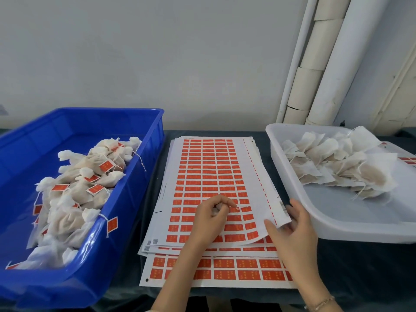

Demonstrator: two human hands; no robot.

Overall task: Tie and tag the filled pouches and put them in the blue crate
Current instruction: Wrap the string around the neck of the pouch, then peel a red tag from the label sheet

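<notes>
Two hands work over one stack of label sheets (225, 271), at least four deep, fanned out between two containers. The left hand (211, 218) hovers over the top sheet (209, 167) with its fingers curled in. Its grip is closed to a fine pinch of thumb and forefinger on a small scrap (240, 208), pale and reddish, too small to identify. The right hand (295, 224), with one thin bracelet (322, 302) at the wrist, has the near right corner of that top sheet in a loose grip, and the corner is lifted and curling. The sheet is printed with rows of red tags, far too many to count. The one blue crate (155, 122) stands at the left and holds the tied pouches (90, 176), well over a dozen in a heap, and about ten red tags show among them. The one white tray (337, 233) at the right holds the untied pouches (337, 167), again more than a dozen, lying flat and overlapping. Everything sits on a table (349, 266) covered in dark cloth against a plain pale wall (157, 52), where three white pipes (333, 64) rise in the right corner.
</notes>
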